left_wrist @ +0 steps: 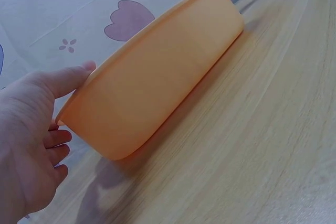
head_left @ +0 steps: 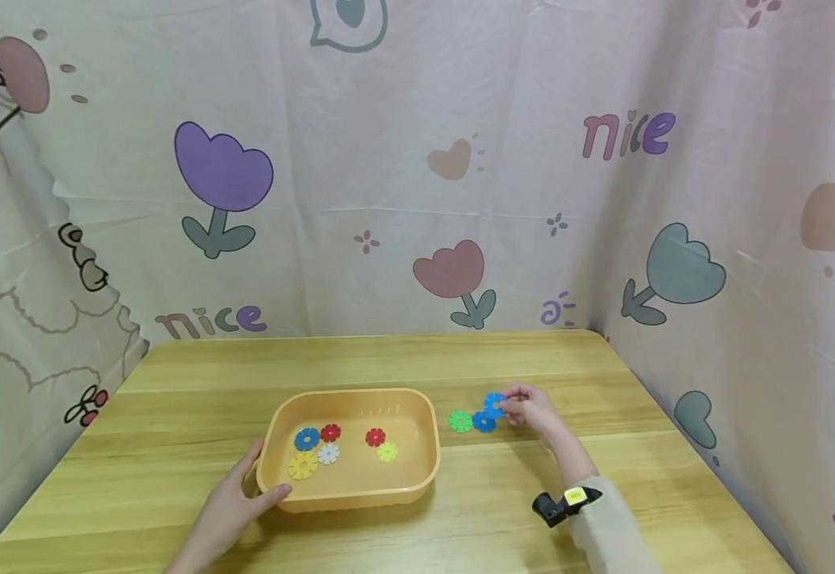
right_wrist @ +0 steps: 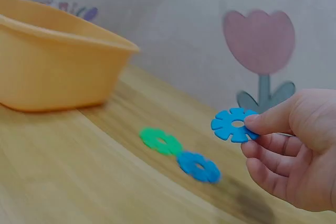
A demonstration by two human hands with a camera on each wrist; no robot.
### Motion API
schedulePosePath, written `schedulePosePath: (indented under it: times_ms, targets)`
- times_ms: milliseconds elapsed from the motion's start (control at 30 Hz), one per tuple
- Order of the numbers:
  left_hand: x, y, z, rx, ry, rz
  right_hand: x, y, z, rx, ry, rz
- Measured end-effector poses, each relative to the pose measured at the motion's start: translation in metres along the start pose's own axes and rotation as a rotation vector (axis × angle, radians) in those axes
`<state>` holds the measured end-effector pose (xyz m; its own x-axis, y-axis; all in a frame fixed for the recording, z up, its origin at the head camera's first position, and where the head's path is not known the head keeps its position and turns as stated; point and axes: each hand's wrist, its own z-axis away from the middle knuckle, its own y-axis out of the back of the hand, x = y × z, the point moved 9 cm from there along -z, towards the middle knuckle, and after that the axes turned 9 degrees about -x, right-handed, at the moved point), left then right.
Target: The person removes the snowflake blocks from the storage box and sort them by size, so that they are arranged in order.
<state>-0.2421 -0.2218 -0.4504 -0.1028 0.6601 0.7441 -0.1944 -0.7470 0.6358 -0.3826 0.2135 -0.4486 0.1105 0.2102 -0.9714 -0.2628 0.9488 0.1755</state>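
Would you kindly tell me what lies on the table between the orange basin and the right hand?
In the head view, a green notched disc, nearer the orange basin, and a blue notched disc, nearer the right hand, lie there.

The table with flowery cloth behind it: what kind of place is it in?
Probably an indoor play or craft corner, though I can't be sure: there's a wooden table, patterned cloth hung behind it, and an orange tub with colourful notched discs inside.

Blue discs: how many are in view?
3: one blue disc in the basket, another on the table beside the green disc, and a third pinched by the right hand.
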Motion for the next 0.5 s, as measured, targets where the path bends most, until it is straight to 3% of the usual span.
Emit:
schedulePosePath:
  times_ms: [233,500]
  targets:
    - [0.002,0.000,0.002,0.004,-0.003,0.018,0.023,0.023,0.002,0.057,-0.073,0.134]
    - [0.001,0.000,0.000,0.007,-0.004,0.008,0.033,0.029,0.001,0.107,-0.106,0.214]
